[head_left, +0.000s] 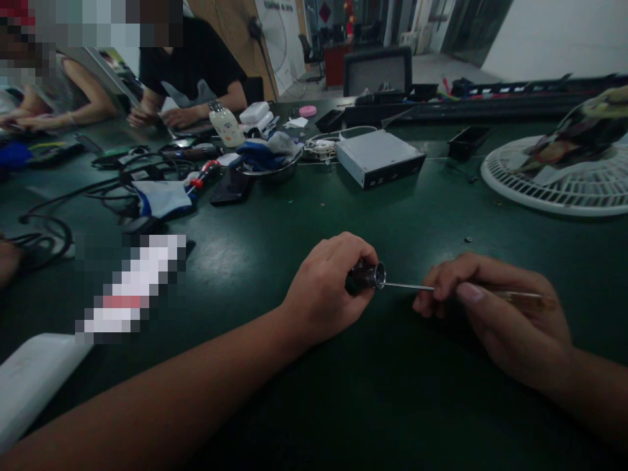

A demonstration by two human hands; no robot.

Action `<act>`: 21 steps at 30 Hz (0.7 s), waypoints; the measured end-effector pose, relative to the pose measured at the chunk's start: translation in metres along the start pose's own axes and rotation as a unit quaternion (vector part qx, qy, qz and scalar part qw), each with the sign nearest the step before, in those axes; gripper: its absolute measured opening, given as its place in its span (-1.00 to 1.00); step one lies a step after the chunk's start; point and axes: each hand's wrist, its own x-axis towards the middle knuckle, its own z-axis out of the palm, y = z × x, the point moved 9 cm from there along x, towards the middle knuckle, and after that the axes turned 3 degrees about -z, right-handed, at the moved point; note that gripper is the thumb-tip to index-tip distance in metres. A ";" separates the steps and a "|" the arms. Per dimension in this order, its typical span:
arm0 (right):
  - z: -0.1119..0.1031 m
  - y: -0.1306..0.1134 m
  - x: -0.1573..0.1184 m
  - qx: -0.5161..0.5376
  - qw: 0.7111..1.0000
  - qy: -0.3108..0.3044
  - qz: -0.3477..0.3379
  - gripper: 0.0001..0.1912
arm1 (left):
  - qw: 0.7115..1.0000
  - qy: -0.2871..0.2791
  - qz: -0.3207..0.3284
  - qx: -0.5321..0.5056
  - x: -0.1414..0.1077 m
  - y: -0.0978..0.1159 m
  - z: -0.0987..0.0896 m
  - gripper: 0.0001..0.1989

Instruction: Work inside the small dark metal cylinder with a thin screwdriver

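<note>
My left hand is closed around a short dark cylinder with a shiny round rim, possibly a flashlight; its open end faces right. In my right hand is a screwdriver with a thin metal shaft and an amber see-through handle. The shaft points left, and its tip is at the cylinder's open end; how far it reaches inside I cannot tell. My fingers partly cover the cylinder's body and the screwdriver's handle. A tiny dark part lies on the table beyond my right hand.
On the green table, a disc drive stands ahead and a white fan grille at right. A phone, gloves, cables and a bottle lie or stand at left. Two people sit across, at the far left.
</note>
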 end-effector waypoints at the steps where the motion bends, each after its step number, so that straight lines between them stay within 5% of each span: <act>1: 0.000 0.000 0.000 -0.001 1.000 0.000 0.001 -0.81 | 1.000 -0.001 0.001 -0.001 0.000 0.000 0.000 -0.76; 9: -0.006 0.000 -0.001 -0.025 0.998 0.061 0.011 -0.80 | 1.000 -0.008 -0.003 -0.001 -0.002 0.000 0.000 -0.75; 21: -0.001 0.002 -0.001 0.004 1.000 0.016 0.018 -0.79 | 1.000 -0.005 0.000 -0.007 0.000 0.000 0.000 -0.74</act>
